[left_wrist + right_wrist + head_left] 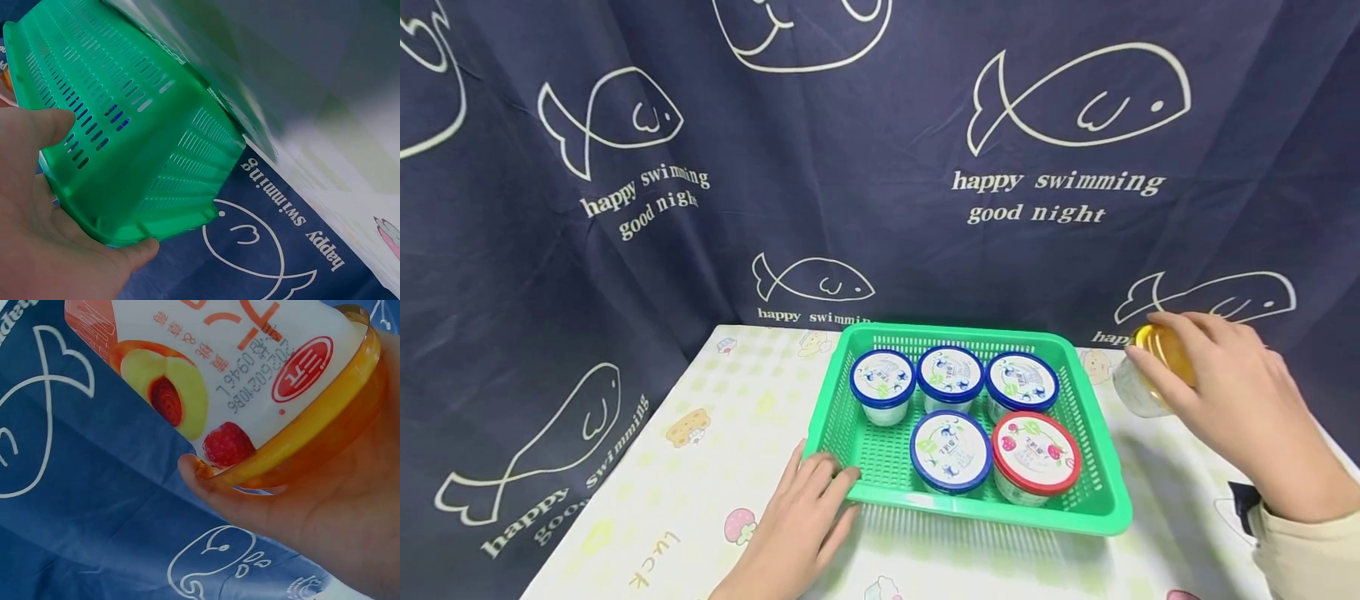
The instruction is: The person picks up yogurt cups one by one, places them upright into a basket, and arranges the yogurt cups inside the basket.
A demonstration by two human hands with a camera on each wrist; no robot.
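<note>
A green plastic basket (842, 358) stands on the table, holding several blue-lidded yogurt cups (951, 450) and one red-lidded yogurt cup (1036, 450). My left hand (805, 517) grips the basket's near left corner. In the left wrist view, the thumb lies against the slotted outer wall (131, 106) and the fingers pass over the rim. Off to the right of the basket, my right hand (1232, 392) holds a yogurt cup (1138, 387) with a clear amber lid, raised above the table. Peach and raspberry pictures show on that cup's side (225, 381), and the lid sits within the hand's grasp.
A light checked tablecloth (647, 467) with small cartoon prints covers the table. Behind and to the left hangs a dark blue curtain (910, 233) with white fish drawings. A small black object (1246, 504) shows at the right wrist.
</note>
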